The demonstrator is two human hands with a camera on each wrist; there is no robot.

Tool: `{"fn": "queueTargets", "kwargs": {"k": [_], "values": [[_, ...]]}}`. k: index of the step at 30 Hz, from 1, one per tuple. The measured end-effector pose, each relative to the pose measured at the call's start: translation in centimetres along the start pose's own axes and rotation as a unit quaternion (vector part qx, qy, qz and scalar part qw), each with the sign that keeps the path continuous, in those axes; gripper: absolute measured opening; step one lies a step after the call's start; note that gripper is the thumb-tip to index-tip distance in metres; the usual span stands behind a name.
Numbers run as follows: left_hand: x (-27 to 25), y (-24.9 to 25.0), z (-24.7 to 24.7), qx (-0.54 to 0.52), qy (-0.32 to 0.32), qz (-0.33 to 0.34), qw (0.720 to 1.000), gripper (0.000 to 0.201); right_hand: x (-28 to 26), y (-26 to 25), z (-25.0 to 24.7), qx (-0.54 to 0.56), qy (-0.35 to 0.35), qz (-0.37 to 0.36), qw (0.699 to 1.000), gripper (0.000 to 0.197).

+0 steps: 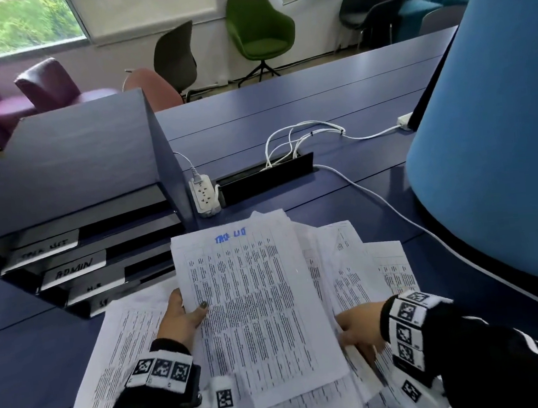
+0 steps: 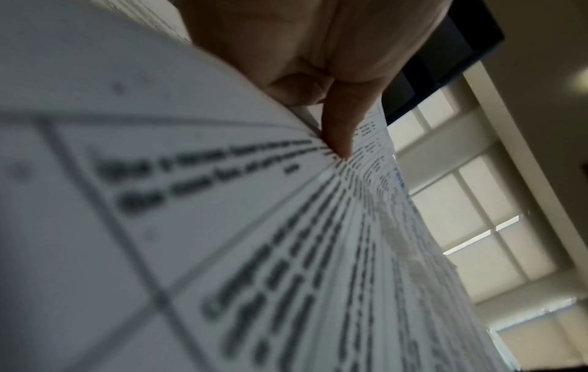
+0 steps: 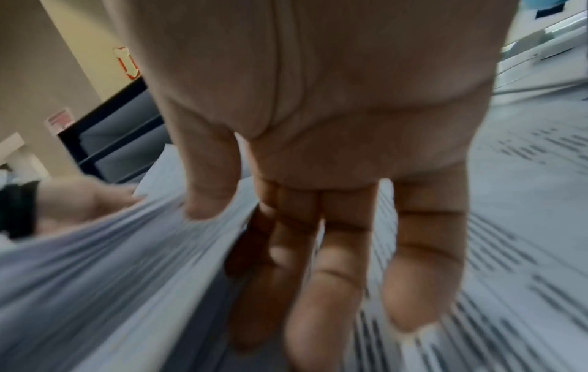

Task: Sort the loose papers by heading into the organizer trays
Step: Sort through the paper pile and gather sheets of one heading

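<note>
Nearby, coloured chairs (image 1: 261, 30) line windows (image 1: 19, 25) behind the blue desk (image 1: 365, 95).

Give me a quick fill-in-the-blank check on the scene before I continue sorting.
1. The left hand holds the top sheet, whose heading is handwritten in ____ ink.
2. The second tray label on the organizer reads ____.
3. The power strip lying beside the organizer is ____ in colour.

Missing words: blue; ADMIN; white
</note>
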State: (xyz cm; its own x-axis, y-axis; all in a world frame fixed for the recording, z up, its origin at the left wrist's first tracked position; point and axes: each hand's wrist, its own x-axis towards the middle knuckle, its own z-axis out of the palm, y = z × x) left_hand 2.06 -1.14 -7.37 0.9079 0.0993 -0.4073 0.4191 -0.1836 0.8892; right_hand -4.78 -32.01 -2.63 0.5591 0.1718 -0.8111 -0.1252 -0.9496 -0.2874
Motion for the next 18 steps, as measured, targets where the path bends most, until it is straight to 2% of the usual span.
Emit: {"fn": "queueTargets", "kwargs": {"k": [2,3,4,5,6,8,9,12,13,18], "values": [[-0.2,-0.8,0.2,0.054,0.003,-0.009,0.999,0.047,0.8,0.7,-0.4,0.047,0.015,0.023,0.999,0.021],[-0.4,-1.1,0.2,0.068,0.004,-0.011,0.998,0.050,1.5,1.5,-0.7,0.090,0.069,0.037,0.993,0.012],[-0.7,-1.4,0.3,0.084,0.005,-0.012,0.996,0.053,2.0,2.4,-1.1,0.169,0.137,0.055,0.975,0.006],[-0.9,-1.5,0.3,0.104,0.007,-0.013,0.995,0.054,2.4,3.2,-1.5,0.274,0.186,0.065,0.941,0.009],[-1.1,-1.6,0.4,0.118,0.009,-0.013,0.993,0.054,2.9,3.9,-1.7,0.390,0.206,0.070,0.895,0.016],[-1.3,-1.6,0.4,0.129,0.010,-0.009,0.992,0.053,3.1,5.1,-2.1,0.563,0.215,0.086,0.794,0.022],[-1.3,-1.5,0.5,0.134,0.009,-0.007,0.991,0.053,3.3,5.3,-2.1,0.612,0.214,0.093,0.756,0.020],[-1.2,-1.3,0.4,0.136,0.002,-0.011,0.991,0.053,4.3,5.1,-2.3,0.688,0.217,0.083,0.687,0.013],[-1.2,-1.4,0.4,0.136,0.001,-0.015,0.991,0.052,4.6,4.8,-2.5,0.706,0.220,0.080,0.668,0.014],[-1.1,-1.7,0.1,0.126,-0.011,-0.013,0.992,0.052,6.1,3.2,-3.5,0.719,0.209,0.097,0.656,0.020]]}}
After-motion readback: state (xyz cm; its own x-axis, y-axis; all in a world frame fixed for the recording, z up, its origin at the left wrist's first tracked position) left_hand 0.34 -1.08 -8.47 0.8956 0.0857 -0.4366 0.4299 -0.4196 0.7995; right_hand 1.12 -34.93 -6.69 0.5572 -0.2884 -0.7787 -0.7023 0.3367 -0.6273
